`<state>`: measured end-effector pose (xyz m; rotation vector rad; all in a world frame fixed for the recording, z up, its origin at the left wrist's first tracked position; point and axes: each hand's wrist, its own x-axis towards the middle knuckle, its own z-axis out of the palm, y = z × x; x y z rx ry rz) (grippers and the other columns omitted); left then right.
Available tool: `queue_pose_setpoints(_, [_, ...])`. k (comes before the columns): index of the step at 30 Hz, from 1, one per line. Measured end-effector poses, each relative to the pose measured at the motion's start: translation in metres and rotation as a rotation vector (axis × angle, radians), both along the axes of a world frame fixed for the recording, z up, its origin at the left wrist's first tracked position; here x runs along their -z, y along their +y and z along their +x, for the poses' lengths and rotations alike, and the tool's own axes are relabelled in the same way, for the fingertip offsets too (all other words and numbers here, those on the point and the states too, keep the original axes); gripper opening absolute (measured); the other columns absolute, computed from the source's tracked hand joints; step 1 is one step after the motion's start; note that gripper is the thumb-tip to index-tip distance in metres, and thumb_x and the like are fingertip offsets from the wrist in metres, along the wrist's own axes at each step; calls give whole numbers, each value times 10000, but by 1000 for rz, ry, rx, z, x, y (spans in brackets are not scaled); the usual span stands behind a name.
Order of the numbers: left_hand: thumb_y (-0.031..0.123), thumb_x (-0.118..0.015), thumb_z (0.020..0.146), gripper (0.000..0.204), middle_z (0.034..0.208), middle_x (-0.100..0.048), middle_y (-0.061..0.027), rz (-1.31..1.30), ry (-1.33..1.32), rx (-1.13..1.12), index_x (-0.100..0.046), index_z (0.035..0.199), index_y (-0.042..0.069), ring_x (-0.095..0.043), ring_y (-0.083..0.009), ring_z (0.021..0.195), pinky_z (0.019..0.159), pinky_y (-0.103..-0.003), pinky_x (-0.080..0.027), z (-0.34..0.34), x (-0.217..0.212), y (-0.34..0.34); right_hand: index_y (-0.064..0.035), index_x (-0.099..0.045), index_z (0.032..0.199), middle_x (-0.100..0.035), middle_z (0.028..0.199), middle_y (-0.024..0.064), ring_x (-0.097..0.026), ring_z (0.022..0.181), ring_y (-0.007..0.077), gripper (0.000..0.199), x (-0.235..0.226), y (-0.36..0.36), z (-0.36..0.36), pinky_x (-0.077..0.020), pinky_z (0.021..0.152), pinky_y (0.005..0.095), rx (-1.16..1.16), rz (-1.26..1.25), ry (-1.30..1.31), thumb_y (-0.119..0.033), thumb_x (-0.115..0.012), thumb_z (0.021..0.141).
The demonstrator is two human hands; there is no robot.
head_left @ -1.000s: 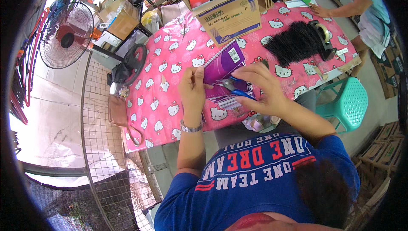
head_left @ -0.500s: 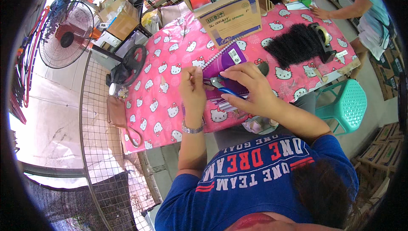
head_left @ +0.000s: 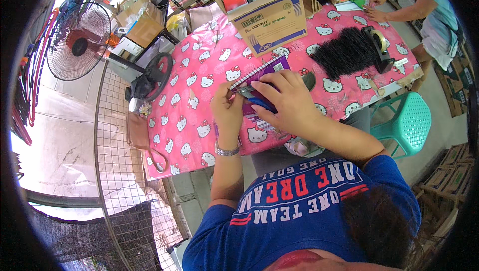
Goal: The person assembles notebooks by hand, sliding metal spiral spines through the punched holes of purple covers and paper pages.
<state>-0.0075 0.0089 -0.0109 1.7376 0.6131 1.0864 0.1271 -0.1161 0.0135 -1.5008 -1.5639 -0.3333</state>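
The right hand was clenched over a blue stapler, pressing it onto the purple notebook lying on the desk. The left hand pinched the notebook's near edge, apparently to steady it.

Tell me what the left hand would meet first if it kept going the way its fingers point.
Probably the purple spiral notebook: the left hand points up the table toward it, fingertips already near its wire edge. Depth is hard to judge.
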Motion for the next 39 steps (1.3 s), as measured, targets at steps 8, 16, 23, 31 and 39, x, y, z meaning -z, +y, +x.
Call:
queue_pose_setpoints(8, [-69, -658, 799, 155, 839, -654, -45, 444, 46, -282, -695, 939, -15, -590, -99, 724, 570, -207, -458, -2, -13, -8, -32, -642, 1086, -614, 938, 121, -601, 798, 231, 349, 5, 6, 2, -484, 660, 359, -758, -635, 1320, -276, -702, 844])
queue_pose_setpoints(16, [67, -621, 913, 229, 1004, -620, -94, -297, -275, -532, -570, 1124, -7, -613, -166, 762, 583, -294, -548, -108, 36, 31, -56, -643, 1136, -666, 1045, 140, -648, 943, 268, 345, 54, -31, 73, -502, 816, 348, 86, -107, 621, -195, -715, 829])
queue_pose_setpoints(23, [110, -690, 855, 174, 806, -612, -20, -549, 109, -728, -619, 993, 32, -577, -146, 670, 568, -277, -499, -169, 194, 23, -65, -630, 1071, -583, 1186, 140, -537, 1100, 327, 398, 224, -78, 84, -432, 921, 456, 235, -756, 3, -281, -726, 750])
queue_pose_setpoints(31, [151, -729, 790, 225, 883, -684, -109, 306, 895, -787, -663, 964, 25, -596, -237, 755, 752, -351, -486, -176, 175, 41, -55, -611, 912, -607, 960, 113, -617, 914, 300, 148, 218, 26, 186, -513, 753, 439, 537, -392, 19, -169, -601, 819])
queue_pose_setpoints(39, [114, -703, 785, 252, 1072, -650, -61, 1053, 535, 6, -664, 1026, 51, -593, -227, 962, 798, -343, -476, -3, -23, -41, -81, -648, 890, -631, 925, 88, -635, 892, 246, 148, 234, 61, 207, -523, 721, 385, 717, -689, -435, -159, -528, 851])
